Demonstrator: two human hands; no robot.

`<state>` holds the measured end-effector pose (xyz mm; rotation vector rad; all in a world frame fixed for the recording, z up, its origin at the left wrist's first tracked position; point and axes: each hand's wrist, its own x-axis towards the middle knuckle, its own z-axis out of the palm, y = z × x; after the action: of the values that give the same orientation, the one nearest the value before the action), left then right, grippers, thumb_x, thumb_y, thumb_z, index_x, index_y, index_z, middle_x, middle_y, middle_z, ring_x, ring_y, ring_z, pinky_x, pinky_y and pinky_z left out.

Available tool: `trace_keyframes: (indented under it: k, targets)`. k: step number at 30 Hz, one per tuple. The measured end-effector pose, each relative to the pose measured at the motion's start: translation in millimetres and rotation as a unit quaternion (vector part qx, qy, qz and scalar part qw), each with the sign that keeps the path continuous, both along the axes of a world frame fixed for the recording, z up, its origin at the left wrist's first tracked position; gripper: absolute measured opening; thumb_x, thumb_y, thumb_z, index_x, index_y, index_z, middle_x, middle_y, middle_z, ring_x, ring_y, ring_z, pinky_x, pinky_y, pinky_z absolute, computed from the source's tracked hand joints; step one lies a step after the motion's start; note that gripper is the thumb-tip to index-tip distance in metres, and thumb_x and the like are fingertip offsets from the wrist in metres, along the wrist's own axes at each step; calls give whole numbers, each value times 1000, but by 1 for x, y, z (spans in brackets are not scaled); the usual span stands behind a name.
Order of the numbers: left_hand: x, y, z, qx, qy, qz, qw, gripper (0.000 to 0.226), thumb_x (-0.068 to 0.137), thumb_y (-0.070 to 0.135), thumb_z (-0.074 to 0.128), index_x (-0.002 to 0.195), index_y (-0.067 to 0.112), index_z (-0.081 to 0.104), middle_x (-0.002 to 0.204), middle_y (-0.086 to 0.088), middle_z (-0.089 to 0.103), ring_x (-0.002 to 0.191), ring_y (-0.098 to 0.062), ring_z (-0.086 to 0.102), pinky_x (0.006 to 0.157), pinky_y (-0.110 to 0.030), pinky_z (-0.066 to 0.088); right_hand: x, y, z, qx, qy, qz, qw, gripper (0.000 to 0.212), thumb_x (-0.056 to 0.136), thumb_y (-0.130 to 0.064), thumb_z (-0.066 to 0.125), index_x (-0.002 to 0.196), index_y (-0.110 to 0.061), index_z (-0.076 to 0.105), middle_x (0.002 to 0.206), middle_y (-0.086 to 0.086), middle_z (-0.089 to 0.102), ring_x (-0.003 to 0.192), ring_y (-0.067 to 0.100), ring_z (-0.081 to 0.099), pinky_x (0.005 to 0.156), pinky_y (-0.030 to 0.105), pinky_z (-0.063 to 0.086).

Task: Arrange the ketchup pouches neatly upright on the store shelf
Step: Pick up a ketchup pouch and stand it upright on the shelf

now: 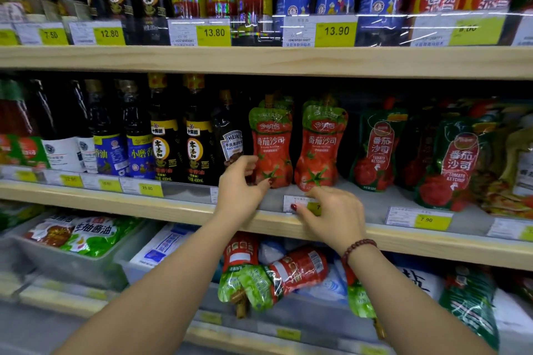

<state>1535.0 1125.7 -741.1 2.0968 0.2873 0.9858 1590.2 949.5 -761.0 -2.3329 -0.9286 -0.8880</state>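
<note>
Head view: on the middle shelf [115, 204] the left ketchup pouch [272, 141] and the right ketchup pouch [320, 147] stand upright, near each other, both printed 番茄沙司. The left hand [239, 190] pinches the left one's lower corner, just beside a Heinz bottle [229, 138]. The right hand [334, 213] is loosely open at the shelf's front edge, over a price tag [291, 202]. A free gap lies before the green pouch [375, 150] marked TOMATO KETCHUP.

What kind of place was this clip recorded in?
Most likely a grocery store aisle. Wooden shelves are stocked with rows of sauce bottles and ketchup pouches, and yellow price tags run along the shelf edges.
</note>
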Motion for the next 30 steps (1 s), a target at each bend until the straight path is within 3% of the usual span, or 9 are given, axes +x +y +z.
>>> trace_keyframes:
  k: [4,8,11,13,17,20,25,30]
  targets:
    - [-23,2,-3,-4,-52,25,998,26,79,18,70,104,23,63,105,8,63,100,-5,55,82,-13,39,-18,2,-3,94,17,69,993,21,76,-26,71,94,-15,68,91,0,67,88,20,60,73,30,46]
    - [-33,-4,-16,-33,-30,50,998,24,80,21,69,104,20,66,108,3,65,109,-16,54,94,-37,45,-42,13,-13,121,29,168,978,20,78,-26,67,96,-18,66,93,-3,63,91,13,56,79,27,45]
    - [-32,-11,-24,28,13,48,998,24,78,26,71,102,22,69,103,5,65,113,-18,46,98,-35,38,-51,19,-20,154,103,254,949,19,79,-27,63,97,-23,64,90,-10,61,88,2,55,77,16,45]
    - [-29,-13,-23,41,24,61,997,22,77,28,71,99,23,69,100,7,64,114,-18,43,99,-33,35,-56,19,-33,153,116,271,943,18,79,-27,61,96,-22,65,90,-12,62,88,2,57,77,17,47]
    - [-24,-19,-23,18,18,94,995,18,77,27,70,94,24,70,89,14,56,115,-20,40,99,-33,35,-64,18,-70,61,127,255,957,15,78,-23,63,91,-17,66,89,-3,67,86,12,60,73,30,51]
    - [-21,-20,-29,35,9,106,994,17,77,29,70,94,24,69,92,12,59,115,-21,41,97,-26,29,-59,16,-93,-45,165,217,961,32,78,-32,66,106,-17,64,103,0,65,98,19,57,84,34,48]
    - [-18,-17,-33,57,12,116,991,20,77,33,69,96,26,69,98,6,64,115,-20,40,98,-30,32,-50,23,-118,-143,200,166,955,82,68,-52,71,138,-26,37,147,-3,36,132,17,33,107,29,24]
    - [-22,-14,-34,71,-2,98,993,24,78,32,69,100,24,69,97,10,61,115,-20,40,100,-35,35,-48,34,-126,-223,165,178,944,98,59,-62,71,142,-27,31,151,-4,30,137,15,25,114,32,8]
